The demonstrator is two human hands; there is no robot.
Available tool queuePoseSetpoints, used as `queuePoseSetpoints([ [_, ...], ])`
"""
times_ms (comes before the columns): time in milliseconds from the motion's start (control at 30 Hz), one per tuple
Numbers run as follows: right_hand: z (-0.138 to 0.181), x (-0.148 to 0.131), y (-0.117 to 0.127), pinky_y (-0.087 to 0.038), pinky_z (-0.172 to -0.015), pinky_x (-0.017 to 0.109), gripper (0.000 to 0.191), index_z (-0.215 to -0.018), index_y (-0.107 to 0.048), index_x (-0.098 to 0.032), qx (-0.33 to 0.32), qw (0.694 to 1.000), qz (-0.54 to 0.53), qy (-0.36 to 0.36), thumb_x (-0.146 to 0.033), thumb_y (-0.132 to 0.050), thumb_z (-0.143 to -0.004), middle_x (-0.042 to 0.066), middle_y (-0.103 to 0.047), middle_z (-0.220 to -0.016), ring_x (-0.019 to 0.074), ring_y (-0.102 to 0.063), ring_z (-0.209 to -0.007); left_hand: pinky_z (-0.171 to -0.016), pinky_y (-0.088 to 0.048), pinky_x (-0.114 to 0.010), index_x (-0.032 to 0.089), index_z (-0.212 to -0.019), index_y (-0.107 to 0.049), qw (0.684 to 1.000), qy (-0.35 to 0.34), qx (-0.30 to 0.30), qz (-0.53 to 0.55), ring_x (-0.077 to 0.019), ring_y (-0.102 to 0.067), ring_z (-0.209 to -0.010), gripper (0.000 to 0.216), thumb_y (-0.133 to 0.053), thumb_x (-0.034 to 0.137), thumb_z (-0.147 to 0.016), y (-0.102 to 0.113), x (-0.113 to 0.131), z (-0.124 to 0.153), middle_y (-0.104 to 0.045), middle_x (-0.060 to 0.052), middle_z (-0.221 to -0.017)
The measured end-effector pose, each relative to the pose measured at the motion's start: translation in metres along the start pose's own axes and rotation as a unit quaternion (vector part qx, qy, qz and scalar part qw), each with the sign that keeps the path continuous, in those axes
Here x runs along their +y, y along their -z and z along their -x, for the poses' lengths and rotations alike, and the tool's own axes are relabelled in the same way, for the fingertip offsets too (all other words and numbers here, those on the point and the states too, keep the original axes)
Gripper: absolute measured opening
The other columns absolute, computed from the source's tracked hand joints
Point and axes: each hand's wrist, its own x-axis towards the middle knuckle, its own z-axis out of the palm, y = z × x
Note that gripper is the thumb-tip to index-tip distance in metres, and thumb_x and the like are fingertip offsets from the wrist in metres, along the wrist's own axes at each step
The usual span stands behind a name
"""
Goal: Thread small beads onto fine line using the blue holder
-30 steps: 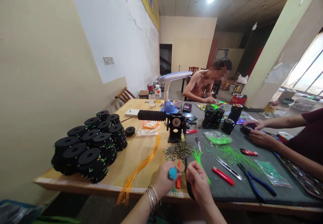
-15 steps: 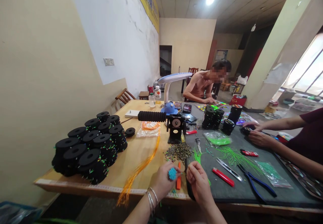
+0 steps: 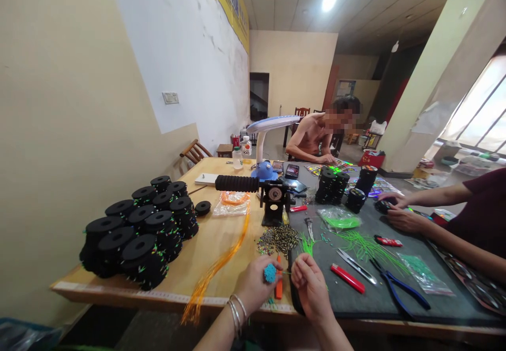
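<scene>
My left hand (image 3: 256, 283) and my right hand (image 3: 310, 283) are pinched together at the table's front edge, with a thin green strand (image 3: 286, 272) stretched between their fingertips. A blue ring (image 3: 270, 272) sits on a left finger, and bangles circle that wrist. An orange tool (image 3: 279, 283) lies on the table just between my hands. A pile of small beads (image 3: 281, 237) lies a little beyond them. Green strands (image 3: 307, 244) fan out on the dark mat (image 3: 356, 298) by my right hand.
Stacked black foam spools (image 3: 136, 230) fill the left. Orange strands (image 3: 215, 266) trail over the edge. A black winder (image 3: 272, 199) stands mid-table by a blue lamp (image 3: 265, 140). A red cutter (image 3: 348, 278), tweezers (image 3: 358, 265), blue pliers (image 3: 401, 288) lie right. Another person's hands (image 3: 401, 215) work there; a third person sits far off.
My hands have stayed pinched on the strand, almost unmoved. The view has tilted slightly, nothing else on the table has shifted.
</scene>
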Motion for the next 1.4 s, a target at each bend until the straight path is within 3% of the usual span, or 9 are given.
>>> queuePoseSetpoints([
  [300,0.0,0.001,-0.001,-0.025,-0.044,0.018,0.033,-0.072,-0.053,-0.02,0.009,0.999,0.03,0.01,-0.042,-0.079,-0.07,-0.01,-0.038,-0.05,0.0057,-0.03,-0.045,-0.072,-0.046,-0.027,0.023,-0.081,-0.069,1.0,0.009,0.015,-0.002,-0.0192,-0.063,-0.078,0.008,-0.062,0.028,-0.081,0.003,0.004,0.0,-0.067,-0.002,-0.083],
  [533,0.003,0.014,0.008,-0.027,-0.043,0.018,0.035,-0.074,-0.054,-0.02,-0.006,0.982,0.181,0.053,-0.05,-0.072,-0.076,-0.009,-0.044,-0.052,0.0064,-0.035,-0.044,-0.073,-0.048,-0.029,0.02,-0.081,-0.068,0.996,0.002,0.051,0.077,-0.0199,-0.064,-0.078,0.011,-0.059,0.027,-0.082,0.001,0.001,0.0,-0.07,-0.004,-0.082],
  [733,0.007,0.007,0.0,-0.029,-0.044,0.019,0.04,-0.072,-0.053,-0.019,-0.033,0.968,0.244,0.051,-0.056,-0.069,-0.075,-0.008,-0.044,-0.053,0.0068,-0.037,-0.044,-0.067,-0.049,-0.029,0.018,-0.074,-0.069,0.962,0.047,0.142,0.227,-0.02,-0.063,-0.068,0.016,-0.066,0.033,-0.076,-0.005,-0.008,-0.004,-0.069,-0.004,-0.071],
  [833,0.009,0.005,-0.002,-0.03,-0.045,0.019,0.041,-0.071,-0.055,-0.019,-0.037,0.966,0.252,0.045,-0.057,-0.07,-0.073,-0.007,-0.045,-0.054,0.0075,-0.038,-0.045,-0.07,-0.05,-0.03,0.018,-0.074,-0.069,0.942,0.084,0.183,0.269,-0.0215,-0.064,-0.073,0.024,-0.072,0.042,-0.071,-0.006,-0.013,-0.005,-0.07,-0.005,-0.074],
  [933,0.01,0.005,-0.003,-0.03,-0.045,0.02,0.04,-0.07,-0.055,-0.019,-0.041,0.965,0.256,0.043,-0.056,-0.071,-0.072,-0.006,-0.045,-0.056,0.0081,-0.039,-0.047,-0.057,-0.047,-0.026,0.017,-0.076,-0.067,0.913,0.127,0.224,0.318,-0.0176,-0.059,-0.061,0.036,-0.073,0.052,-0.067,-0.005,-0.015,-0.007,-0.064,-0.001,-0.065],
  [1000,0.011,0.006,-0.002,-0.029,-0.046,0.02,0.04,-0.069,-0.055,-0.019,-0.049,0.963,0.262,0.046,-0.055,-0.07,-0.073,-0.006,-0.045,-0.056,0.0082,-0.038,-0.048,-0.043,-0.037,-0.021,0.017,-0.077,-0.066,0.897,0.146,0.231,0.348,-0.0114,-0.048,-0.046,0.042,-0.071,0.058,-0.067,-0.004,-0.015,-0.008,-0.053,0.004,-0.054],
  [1100,0.01,0.008,-0.001,-0.029,-0.047,0.021,0.039,-0.069,-0.055,-0.019,-0.066,0.957,0.278,0.049,-0.055,-0.068,-0.075,-0.006,-0.045,-0.055,0.0085,-0.038,-0.048,-0.037,-0.025,-0.018,0.016,-0.078,-0.065,0.883,0.152,0.225,0.382,-0.0062,-0.034,-0.039,0.047,-0.071,0.061,-0.066,-0.001,-0.012,-0.008,-0.042,0.009,-0.051],
  [1400,0.011,0.003,-0.007,-0.03,-0.046,0.02,0.041,-0.069,-0.055,-0.019,-0.05,0.966,0.248,0.051,-0.057,-0.072,-0.071,-0.006,-0.046,-0.052,0.0078,-0.039,-0.045,-0.035,-0.022,-0.017,0.017,-0.076,-0.064,0.873,0.141,0.236,0.403,-0.0047,-0.032,-0.037,0.046,-0.074,0.06,-0.064,-0.001,-0.015,-0.011,-0.051,0.007,-0.055],
])
